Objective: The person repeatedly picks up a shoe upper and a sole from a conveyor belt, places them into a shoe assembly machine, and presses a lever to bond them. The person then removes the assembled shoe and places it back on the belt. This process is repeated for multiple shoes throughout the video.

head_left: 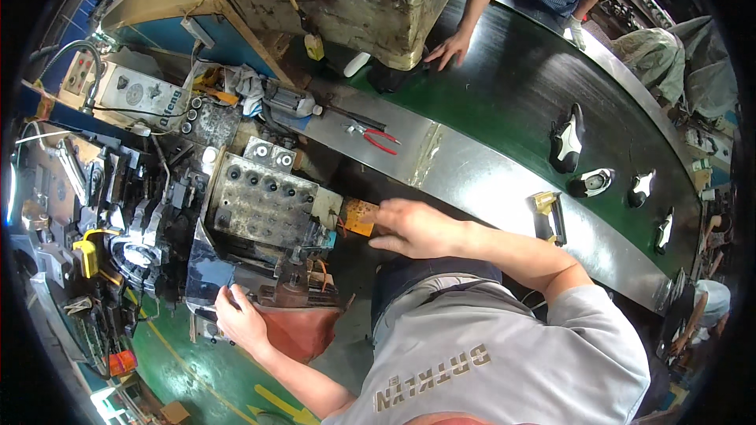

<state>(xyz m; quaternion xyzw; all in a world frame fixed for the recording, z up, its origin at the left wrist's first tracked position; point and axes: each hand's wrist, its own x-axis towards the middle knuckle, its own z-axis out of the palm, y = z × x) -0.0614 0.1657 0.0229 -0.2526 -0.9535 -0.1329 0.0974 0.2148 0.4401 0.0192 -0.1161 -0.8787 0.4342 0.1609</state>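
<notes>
My left hand (240, 319) rests at the edge of a dark panel (209, 271) on a machine, its fingers loosely spread and nothing visible in them. Beside it hangs a reddish-brown cover (303, 332). My right hand (417, 228) reaches left across the front of my body, fingers stretched out, next to a small orange-yellow box (360, 217) at the machine's side. Whether the fingertips touch that box I cannot make out. Between and beyond both hands stands the machine's worn metal block (268, 198), with rows of round bolts or knobs.
A green conveyor belt (504, 102) carries several black-and-white shoes (567, 140). On its metal ledge (465, 181) lie red-handled pliers (381, 140) and a yellow-and-black tool (549, 217). A co-worker's hand (450, 50) touches the belt's far side. Machine parts (134, 256) crowd the left.
</notes>
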